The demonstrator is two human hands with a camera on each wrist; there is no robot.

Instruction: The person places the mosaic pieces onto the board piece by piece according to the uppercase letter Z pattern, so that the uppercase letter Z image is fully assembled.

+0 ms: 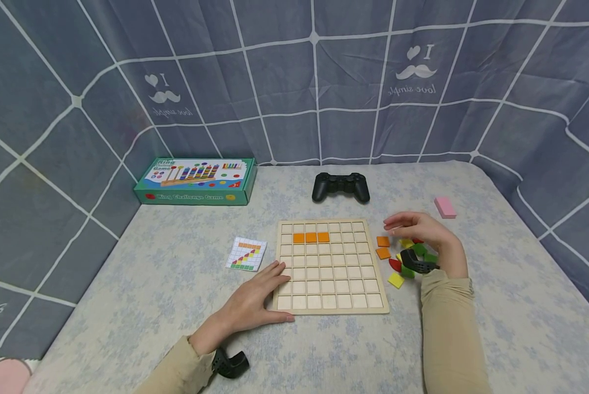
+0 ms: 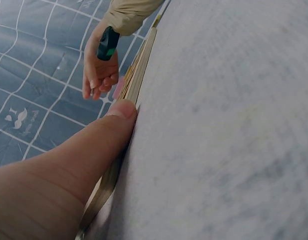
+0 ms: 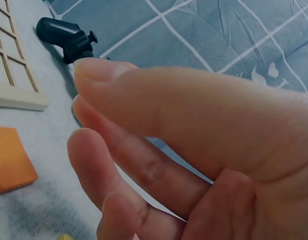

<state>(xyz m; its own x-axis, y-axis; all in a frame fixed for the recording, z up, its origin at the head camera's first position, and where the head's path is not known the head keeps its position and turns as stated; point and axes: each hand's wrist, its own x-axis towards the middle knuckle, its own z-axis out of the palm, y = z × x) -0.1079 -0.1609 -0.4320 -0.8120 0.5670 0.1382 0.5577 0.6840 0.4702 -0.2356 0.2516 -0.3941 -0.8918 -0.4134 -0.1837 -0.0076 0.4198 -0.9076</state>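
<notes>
A wooden grid board [image 1: 328, 313] lies flat on the table, with three orange square tiles [image 1: 311, 237] side by side in its second row from the back. My left hand [image 1: 255, 298] rests at the board's left front corner, its thumb [image 2: 106, 132] against the front edge. Over the loose tiles right of the board hovers my right hand [image 1: 424, 230], fingers loosely bent. Between the thumb and fingers of that hand, I see nothing held in the right wrist view. Two loose orange tiles [image 1: 383, 253] lie beside the board's right edge, one also showing as an orange tile [image 3: 13, 159] up close.
Yellow tiles [image 1: 395, 280], green tiles [image 1: 419, 250] and red pieces [image 1: 395, 265] lie partly under the right hand. A pattern card [image 1: 246, 254] is left of the board. Behind stand a game box [image 1: 196, 183], a black game controller [image 1: 340, 187] and a pink block [image 1: 444, 207].
</notes>
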